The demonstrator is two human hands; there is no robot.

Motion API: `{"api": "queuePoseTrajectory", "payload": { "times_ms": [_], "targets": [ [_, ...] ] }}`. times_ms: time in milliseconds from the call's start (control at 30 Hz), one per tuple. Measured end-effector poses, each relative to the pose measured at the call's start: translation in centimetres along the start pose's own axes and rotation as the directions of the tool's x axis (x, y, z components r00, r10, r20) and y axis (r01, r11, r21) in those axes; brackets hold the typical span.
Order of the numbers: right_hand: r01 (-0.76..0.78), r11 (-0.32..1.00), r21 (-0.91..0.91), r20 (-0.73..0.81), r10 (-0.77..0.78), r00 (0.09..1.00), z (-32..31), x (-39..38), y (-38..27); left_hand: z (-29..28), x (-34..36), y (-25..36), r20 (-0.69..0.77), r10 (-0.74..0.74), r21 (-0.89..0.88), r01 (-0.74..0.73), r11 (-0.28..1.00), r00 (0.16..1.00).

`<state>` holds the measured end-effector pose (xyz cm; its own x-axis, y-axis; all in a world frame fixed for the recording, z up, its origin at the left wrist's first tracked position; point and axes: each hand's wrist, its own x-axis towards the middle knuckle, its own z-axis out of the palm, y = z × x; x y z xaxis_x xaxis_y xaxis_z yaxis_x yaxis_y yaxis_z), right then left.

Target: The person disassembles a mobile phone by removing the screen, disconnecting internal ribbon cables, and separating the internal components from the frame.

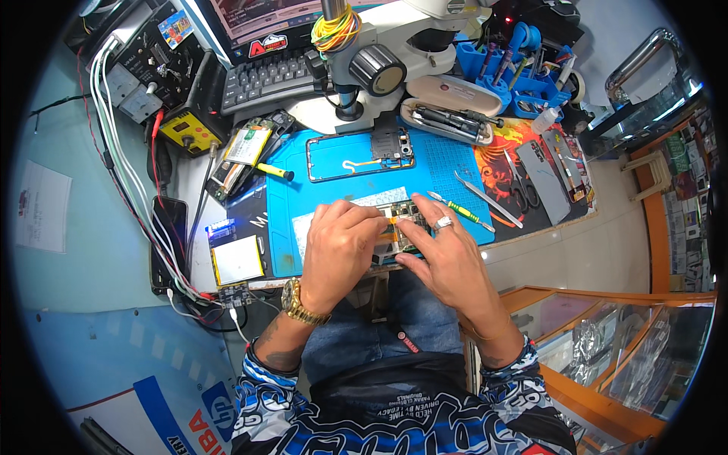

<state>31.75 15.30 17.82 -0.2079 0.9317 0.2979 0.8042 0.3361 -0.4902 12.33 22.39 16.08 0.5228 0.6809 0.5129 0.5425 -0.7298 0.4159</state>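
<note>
An opened phone (pixel 390 241) with bare circuitry and an orange strip lies between my hands, at the mat's near edge. My right hand (pixel 447 254) grips its right side, with fingers over the far end and the thumb at the near side. Closed at the phone's left side is my left hand (pixel 341 241); its fingertips press at the orange strip, and the palm hides part of the phone. Just beyond lies a phone frame (pixel 326 168) with a dark cover piece and an orange flex cable. A pale gridded sheet (pixel 379 199) sits partly under my hands.
A blue mat (pixel 288 220) covers the bench. Tweezers (pixel 489 199) and a green-handled pry tool (pixel 462 211) lie right of my hands. A microscope (pixel 356 91) stands behind, near a keyboard (pixel 265 80). Batteries (pixel 237 259) and cables (pixel 140 189) crowd the left; scissors (pixel 522 189) lie right.
</note>
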Motion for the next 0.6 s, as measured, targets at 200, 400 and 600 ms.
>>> {"api": "queuePoseTrajectory", "payload": {
  "times_ms": [200, 400, 600],
  "targets": [
    [0.032, 0.999, -0.032, -0.005, -0.032, 0.999, 0.26, -0.12, 0.11, 0.08, -0.15, -0.37, -0.014, 0.011, -0.037, -0.011, 0.999, 1.0],
    [0.023, 0.998, -0.05, 0.013, -0.023, 1.0, 0.22, 0.09, -0.34, -0.01, -0.07, -0.34, -0.011, 0.013, -0.032, -0.013, 0.999, 1.0],
    [0.005, 0.999, -0.054, 0.007, -0.004, 1.0, 0.3, 0.2, -0.58, 0.14, -0.17, -0.32, -0.012, -0.018, -0.04, 0.018, 0.999, 1.0]
  ]
}}
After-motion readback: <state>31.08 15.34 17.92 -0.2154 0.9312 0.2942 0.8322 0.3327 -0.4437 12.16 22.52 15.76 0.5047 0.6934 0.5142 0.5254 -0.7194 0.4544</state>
